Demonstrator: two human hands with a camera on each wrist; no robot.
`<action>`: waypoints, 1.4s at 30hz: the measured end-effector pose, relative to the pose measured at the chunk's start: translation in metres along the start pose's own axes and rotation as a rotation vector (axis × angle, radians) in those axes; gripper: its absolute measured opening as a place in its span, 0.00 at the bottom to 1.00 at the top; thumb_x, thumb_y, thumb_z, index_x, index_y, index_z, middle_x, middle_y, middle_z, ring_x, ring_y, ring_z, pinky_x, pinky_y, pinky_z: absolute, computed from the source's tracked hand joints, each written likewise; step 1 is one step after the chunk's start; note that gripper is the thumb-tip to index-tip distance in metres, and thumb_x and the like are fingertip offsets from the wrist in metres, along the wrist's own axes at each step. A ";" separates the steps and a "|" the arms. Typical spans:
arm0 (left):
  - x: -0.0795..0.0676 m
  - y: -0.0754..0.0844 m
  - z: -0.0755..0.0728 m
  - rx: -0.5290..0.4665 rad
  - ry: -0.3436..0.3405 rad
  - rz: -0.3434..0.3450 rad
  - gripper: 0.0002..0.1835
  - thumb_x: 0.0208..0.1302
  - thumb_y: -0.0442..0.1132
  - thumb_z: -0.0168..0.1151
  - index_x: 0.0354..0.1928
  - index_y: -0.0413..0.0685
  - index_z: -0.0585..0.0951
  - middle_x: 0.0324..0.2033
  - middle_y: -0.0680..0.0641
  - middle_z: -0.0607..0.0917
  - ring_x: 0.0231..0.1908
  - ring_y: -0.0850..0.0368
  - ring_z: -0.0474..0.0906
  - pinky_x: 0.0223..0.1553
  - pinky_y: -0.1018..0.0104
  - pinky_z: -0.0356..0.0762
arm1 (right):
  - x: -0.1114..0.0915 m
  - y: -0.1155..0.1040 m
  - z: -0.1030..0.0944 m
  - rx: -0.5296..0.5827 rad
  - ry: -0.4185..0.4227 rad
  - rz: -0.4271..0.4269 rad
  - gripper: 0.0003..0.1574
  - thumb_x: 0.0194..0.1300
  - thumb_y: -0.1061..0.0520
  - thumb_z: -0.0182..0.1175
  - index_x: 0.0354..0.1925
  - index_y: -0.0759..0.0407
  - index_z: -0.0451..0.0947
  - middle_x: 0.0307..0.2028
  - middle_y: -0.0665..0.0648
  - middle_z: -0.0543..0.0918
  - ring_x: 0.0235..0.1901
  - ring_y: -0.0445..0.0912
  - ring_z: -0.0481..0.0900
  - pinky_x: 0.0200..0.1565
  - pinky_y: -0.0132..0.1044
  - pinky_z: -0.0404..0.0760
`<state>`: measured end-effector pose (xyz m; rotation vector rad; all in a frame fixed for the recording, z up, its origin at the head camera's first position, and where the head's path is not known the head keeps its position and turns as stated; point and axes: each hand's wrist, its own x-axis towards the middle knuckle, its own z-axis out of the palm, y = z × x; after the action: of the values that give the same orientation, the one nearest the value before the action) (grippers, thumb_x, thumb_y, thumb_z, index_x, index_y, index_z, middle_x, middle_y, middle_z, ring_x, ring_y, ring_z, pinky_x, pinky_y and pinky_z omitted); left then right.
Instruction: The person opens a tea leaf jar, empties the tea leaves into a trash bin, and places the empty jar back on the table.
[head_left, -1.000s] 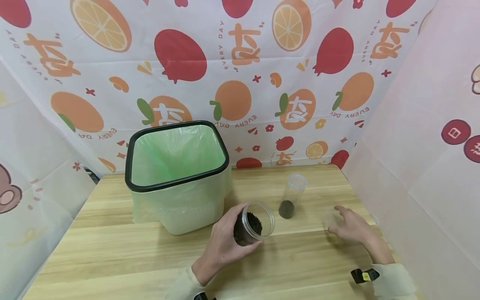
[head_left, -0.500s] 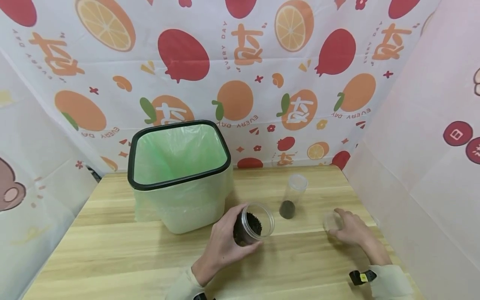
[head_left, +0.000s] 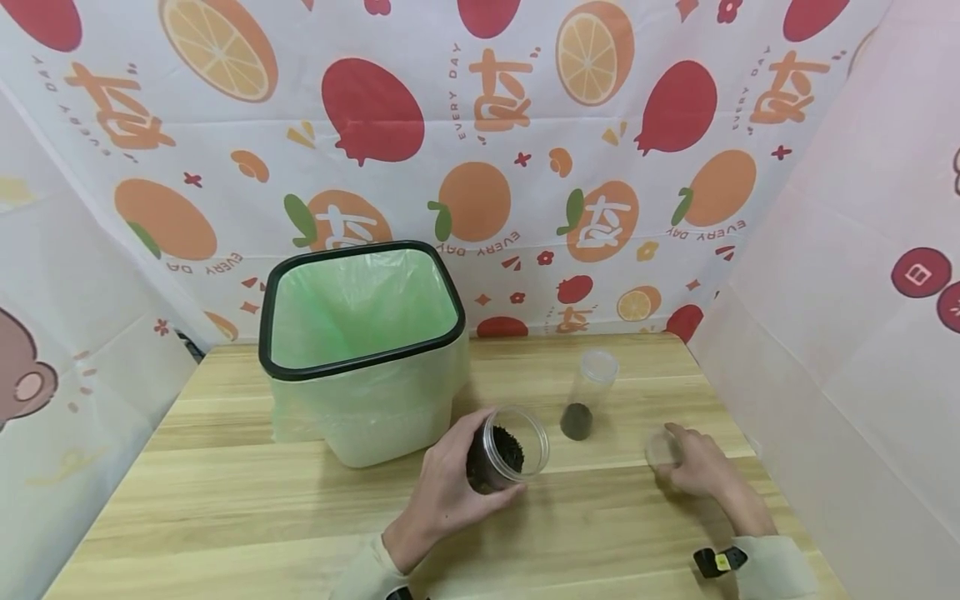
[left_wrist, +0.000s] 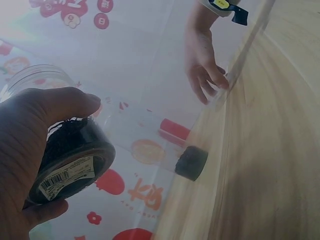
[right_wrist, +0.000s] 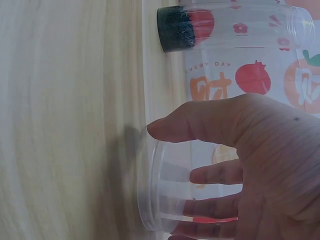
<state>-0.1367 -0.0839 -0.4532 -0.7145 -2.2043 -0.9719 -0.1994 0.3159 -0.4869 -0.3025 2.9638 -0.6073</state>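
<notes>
Clear jar (head_left: 513,450) with dark loose contents is in the left hand (head_left: 452,485), over the middle of the counter (head_left: 247,517), mouth tilted toward the right edge; the fingers and thumb are curled round its side, and a barcode label shows at its base end. Near the right edge, the right hand (head_left: 701,467) has thumb and fingers about the rim of a clear lid (head_left: 660,450); whether the lid touches the counter I cannot tell. Between the hands, toward the back edge, stands a clear tube (head_left: 588,390), dark at the bottom. Left of it is a green-lined bin (head_left: 390,417).
</notes>
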 end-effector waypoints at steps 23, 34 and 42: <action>0.013 0.003 -0.013 -0.002 0.022 0.004 0.54 0.38 0.56 0.85 0.68 0.42 0.72 0.59 0.45 0.82 0.56 0.52 0.82 0.57 0.56 0.84 | -0.001 -0.021 -0.019 -0.001 0.322 -0.168 0.32 0.57 0.70 0.64 0.61 0.74 0.74 0.57 0.76 0.80 0.53 0.70 0.80 0.50 0.63 0.81; 0.026 0.012 -0.041 -0.026 0.091 0.064 0.53 0.40 0.56 0.84 0.69 0.43 0.72 0.60 0.45 0.82 0.57 0.50 0.81 0.62 0.72 0.76 | -0.008 -0.046 -0.031 0.056 0.456 -0.194 0.35 0.50 0.80 0.52 0.57 0.69 0.79 0.49 0.73 0.85 0.41 0.64 0.86 0.35 0.53 0.86; 0.035 0.023 -0.072 -0.038 0.116 0.069 0.53 0.43 0.56 0.83 0.70 0.42 0.71 0.61 0.42 0.81 0.57 0.47 0.81 0.65 0.80 0.70 | -0.008 -0.059 -0.036 0.074 0.512 -0.251 0.29 0.55 0.80 0.55 0.55 0.69 0.80 0.46 0.70 0.86 0.38 0.60 0.88 0.38 0.52 0.88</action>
<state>-0.1216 -0.1185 -0.3792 -0.7277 -2.0529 -0.9977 -0.1863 0.2784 -0.4304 -0.6001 3.4015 -0.9473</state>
